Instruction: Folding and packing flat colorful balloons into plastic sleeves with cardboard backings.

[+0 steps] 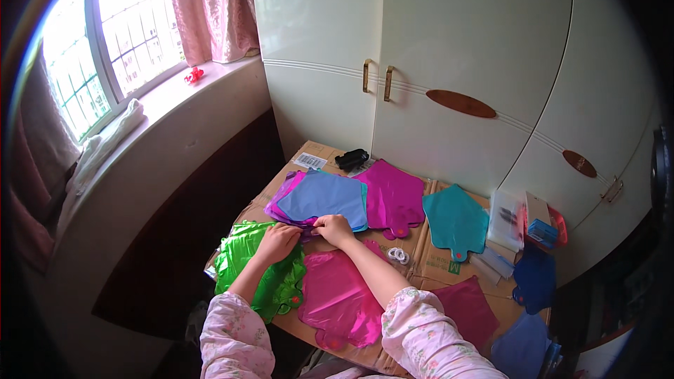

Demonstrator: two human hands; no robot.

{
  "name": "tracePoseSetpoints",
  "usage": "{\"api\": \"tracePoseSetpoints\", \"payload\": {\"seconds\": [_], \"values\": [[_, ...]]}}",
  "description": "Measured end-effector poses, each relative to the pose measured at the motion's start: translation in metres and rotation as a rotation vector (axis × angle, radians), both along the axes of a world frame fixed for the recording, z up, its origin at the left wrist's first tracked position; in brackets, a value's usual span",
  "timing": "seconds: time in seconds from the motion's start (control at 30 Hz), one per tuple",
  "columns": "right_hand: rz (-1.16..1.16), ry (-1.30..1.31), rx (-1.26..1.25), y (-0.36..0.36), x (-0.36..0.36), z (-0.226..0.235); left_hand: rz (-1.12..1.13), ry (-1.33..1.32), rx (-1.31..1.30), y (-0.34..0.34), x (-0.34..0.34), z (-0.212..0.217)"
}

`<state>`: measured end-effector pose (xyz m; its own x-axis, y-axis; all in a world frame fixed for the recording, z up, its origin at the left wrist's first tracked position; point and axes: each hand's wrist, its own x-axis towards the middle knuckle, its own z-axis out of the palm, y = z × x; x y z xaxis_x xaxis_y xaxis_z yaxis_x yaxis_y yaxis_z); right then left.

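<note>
Both hands meet at the near edge of a stack of flat foil balloons, with a blue balloon (323, 200) on top and purple ones below. My left hand (279, 241) is closed, its fingertips pinching the near end of a purple foil balloon (307, 234). Close beside it, my right hand (334, 229) pinches that same end; the exact grip is partly hidden. Under my left wrist lies a shiny green foil balloon (242, 277). A pink foil balloon (333, 291) is spread beneath my right forearm. Behind the hands, a magenta foil balloon (397, 189) touches the stack.
Cardboard (414, 284) covers the table. On it are a teal balloon (456, 221), a dark pink balloon (472, 309), white ribbon-like rolls (398, 256) and a black object (351, 160). Boxes and a red tray (559, 228) stand right. A cabinet (463, 42) rises behind; a window sill (168, 98) is left.
</note>
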<state>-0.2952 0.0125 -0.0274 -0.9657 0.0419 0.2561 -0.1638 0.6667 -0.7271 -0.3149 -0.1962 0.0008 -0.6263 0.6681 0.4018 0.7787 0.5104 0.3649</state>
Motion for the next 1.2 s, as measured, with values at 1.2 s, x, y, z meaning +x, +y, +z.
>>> {"api": "tracePoseSetpoints", "payload": {"seconds": [1.2], "values": [[-0.009, -0.085, -0.235, 0.003, 0.000, 0.001, 0.483, 0.072, -0.408, 0.011, -0.036, -0.001]]}}
